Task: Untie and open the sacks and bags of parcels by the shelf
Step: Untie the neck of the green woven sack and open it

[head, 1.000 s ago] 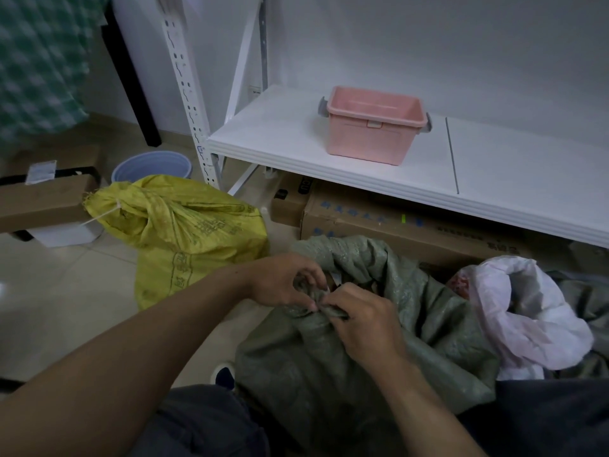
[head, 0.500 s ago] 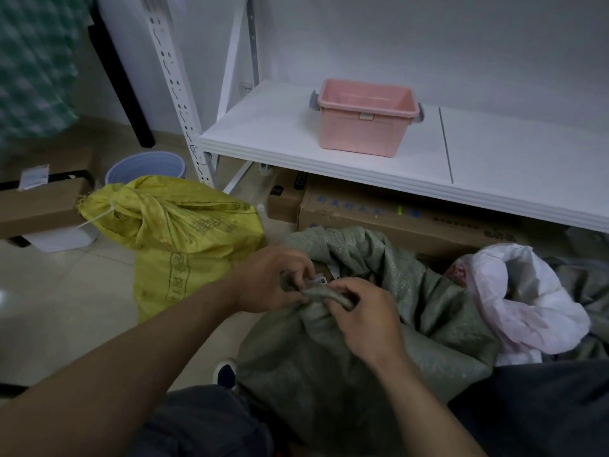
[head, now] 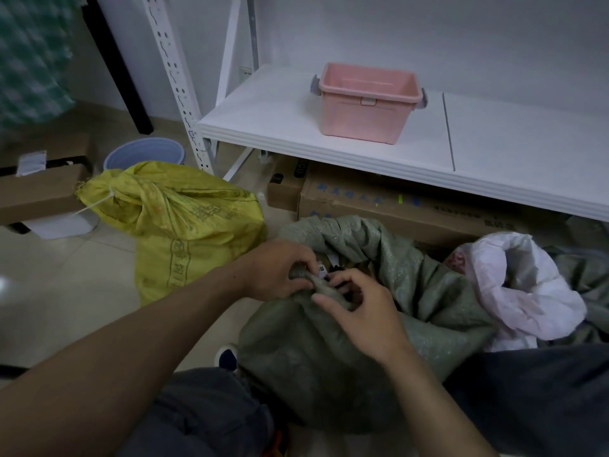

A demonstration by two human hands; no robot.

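A grey-green woven sack [head: 329,357] lies between my knees, its neck bunched into a twisted knot. My left hand [head: 280,272] grips the left side of that bunched neck. My right hand [head: 362,311] pinches the twisted fabric just right of it, fingers curled on the knot; a small white tag shows between the hands. Behind the knot the sack's fabric gapes in a fold. A yellow woven sack [head: 184,225] stands to the left on the floor, its neck tied with a pale cord. A white plastic bag [head: 520,291] lies at the right.
A white shelf board [head: 280,117] carries a pink plastic bin [head: 365,107]. Cardboard boxes [head: 395,206] sit under the shelf. A blue bucket [head: 145,153] and a long carton [head: 39,189] stand at the left on the tiled floor.
Both hands stayed on the green sack's neck. The right hand's fingers have shifted along the twisted fabric and spread somewhat. The camera moved a little closer.
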